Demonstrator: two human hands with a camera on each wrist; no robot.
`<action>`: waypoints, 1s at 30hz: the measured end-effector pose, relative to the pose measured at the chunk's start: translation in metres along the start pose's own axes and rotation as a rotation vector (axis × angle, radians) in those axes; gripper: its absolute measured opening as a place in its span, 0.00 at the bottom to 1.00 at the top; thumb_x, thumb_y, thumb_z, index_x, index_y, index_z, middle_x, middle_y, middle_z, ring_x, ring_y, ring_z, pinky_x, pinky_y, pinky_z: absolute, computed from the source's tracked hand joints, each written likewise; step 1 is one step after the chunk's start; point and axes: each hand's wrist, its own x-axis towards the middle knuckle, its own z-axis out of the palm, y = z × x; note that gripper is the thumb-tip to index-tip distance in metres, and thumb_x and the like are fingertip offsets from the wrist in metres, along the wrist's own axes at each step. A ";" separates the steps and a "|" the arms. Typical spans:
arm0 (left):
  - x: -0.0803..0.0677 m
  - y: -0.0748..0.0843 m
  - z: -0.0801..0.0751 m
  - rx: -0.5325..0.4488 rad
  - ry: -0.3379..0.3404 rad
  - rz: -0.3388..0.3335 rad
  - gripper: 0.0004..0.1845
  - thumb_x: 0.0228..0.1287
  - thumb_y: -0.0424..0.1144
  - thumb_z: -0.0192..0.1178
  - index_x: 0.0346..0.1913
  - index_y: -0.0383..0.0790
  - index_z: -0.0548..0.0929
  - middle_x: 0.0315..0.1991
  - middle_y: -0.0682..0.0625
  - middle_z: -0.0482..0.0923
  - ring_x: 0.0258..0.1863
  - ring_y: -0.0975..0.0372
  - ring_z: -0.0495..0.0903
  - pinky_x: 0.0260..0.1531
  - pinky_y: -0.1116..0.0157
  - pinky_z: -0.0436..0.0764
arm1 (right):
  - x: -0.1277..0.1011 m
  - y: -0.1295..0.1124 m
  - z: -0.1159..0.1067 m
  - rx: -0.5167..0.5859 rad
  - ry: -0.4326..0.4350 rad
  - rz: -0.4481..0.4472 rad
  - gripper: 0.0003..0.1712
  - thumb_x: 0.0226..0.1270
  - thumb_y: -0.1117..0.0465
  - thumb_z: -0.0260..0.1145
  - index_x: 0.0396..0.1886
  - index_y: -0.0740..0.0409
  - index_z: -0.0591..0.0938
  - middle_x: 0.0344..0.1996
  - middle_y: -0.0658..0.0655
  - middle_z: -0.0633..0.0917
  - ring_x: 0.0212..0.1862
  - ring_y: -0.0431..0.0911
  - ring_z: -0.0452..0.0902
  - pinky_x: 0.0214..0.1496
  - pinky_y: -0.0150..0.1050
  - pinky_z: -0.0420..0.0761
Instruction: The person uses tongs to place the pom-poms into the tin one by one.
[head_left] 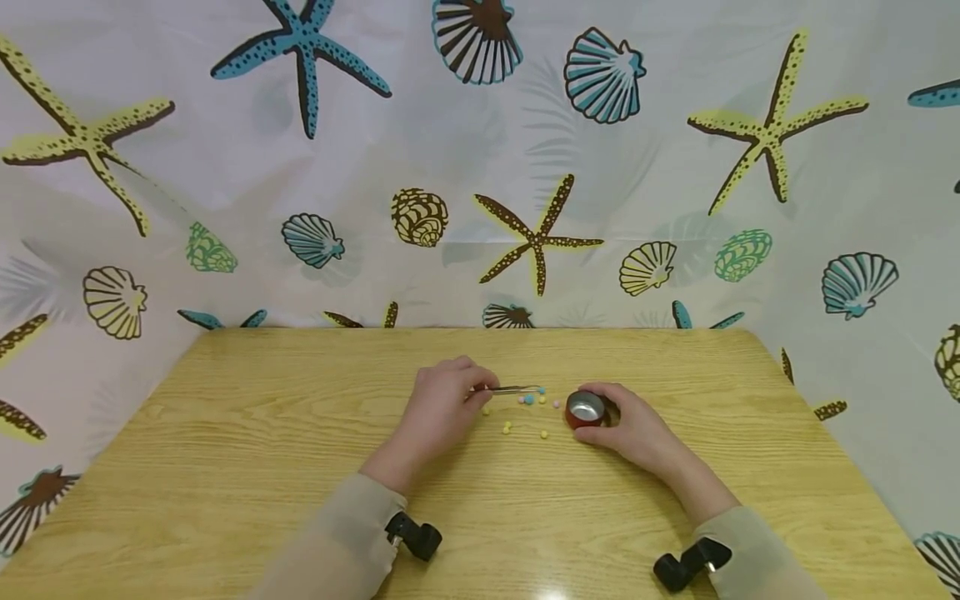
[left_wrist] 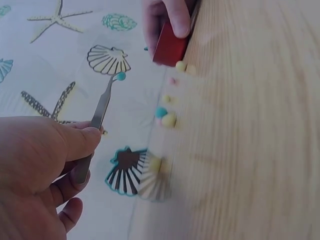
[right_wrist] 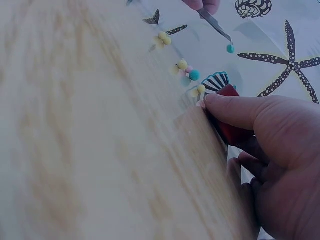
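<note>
Seashell-and-starfish curtains hung behind the wooden table [head_left: 300, 467] where the person worked. Their left hand [head_left: 438, 408] pinched a pair of metal tweezers [head_left: 510, 389] between thumb and fingers, and the closed tips held one small teal bead [left_wrist: 120, 76] lifted off the wood. The tweezers' long axis pointed straight toward the little red cup [head_left: 585, 409], so the bead hung just short of the cup on its left side, near but not yet over the silvery opening. The right hand [head_left: 633, 429] curled round the cup from the far side, fingers and thumb touching its wall and steadying it upright on the table. Between the left hand and the cup lay the loose beads [head_left: 528, 400], yellow, pink and teal, scattered on the wood to the cup's left; one or two sat just beside its base. The left hand was the one carrying the bead; the right only held the cup.
</note>
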 end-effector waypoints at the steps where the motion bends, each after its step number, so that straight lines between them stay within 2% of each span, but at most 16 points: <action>1: 0.001 0.003 0.002 0.002 0.003 0.007 0.06 0.77 0.35 0.71 0.50 0.49 0.94 0.44 0.55 0.87 0.46 0.55 0.84 0.57 0.42 0.74 | 0.000 0.000 0.000 0.001 0.000 0.003 0.39 0.70 0.55 0.83 0.77 0.57 0.79 0.72 0.64 0.80 0.77 0.63 0.72 0.78 0.64 0.68; 7: 0.008 0.018 0.014 0.027 0.022 0.033 0.06 0.76 0.35 0.73 0.48 0.50 0.94 0.43 0.55 0.88 0.47 0.54 0.84 0.56 0.43 0.74 | -0.001 0.001 -0.001 0.017 0.001 0.028 0.39 0.70 0.55 0.83 0.77 0.54 0.79 0.72 0.62 0.81 0.76 0.61 0.73 0.78 0.63 0.67; 18: 0.013 0.037 0.030 0.093 0.013 0.028 0.05 0.78 0.37 0.72 0.49 0.51 0.94 0.44 0.56 0.86 0.46 0.57 0.83 0.56 0.47 0.74 | 0.003 0.001 0.002 -0.007 0.011 0.008 0.38 0.70 0.56 0.84 0.76 0.55 0.80 0.73 0.64 0.80 0.77 0.62 0.72 0.79 0.63 0.67; 24: 0.012 0.041 0.036 0.119 -0.009 0.011 0.06 0.78 0.38 0.72 0.51 0.52 0.94 0.45 0.56 0.86 0.47 0.57 0.83 0.58 0.48 0.74 | 0.002 0.003 0.001 -0.006 0.011 0.015 0.38 0.69 0.56 0.84 0.76 0.54 0.80 0.73 0.63 0.80 0.77 0.61 0.72 0.80 0.63 0.66; 30: 0.011 0.041 0.038 0.120 -0.013 0.022 0.06 0.77 0.38 0.72 0.51 0.52 0.94 0.45 0.56 0.85 0.46 0.57 0.83 0.57 0.48 0.74 | 0.002 0.003 0.001 -0.008 0.007 0.013 0.38 0.70 0.56 0.83 0.76 0.55 0.80 0.73 0.63 0.80 0.77 0.62 0.72 0.80 0.64 0.66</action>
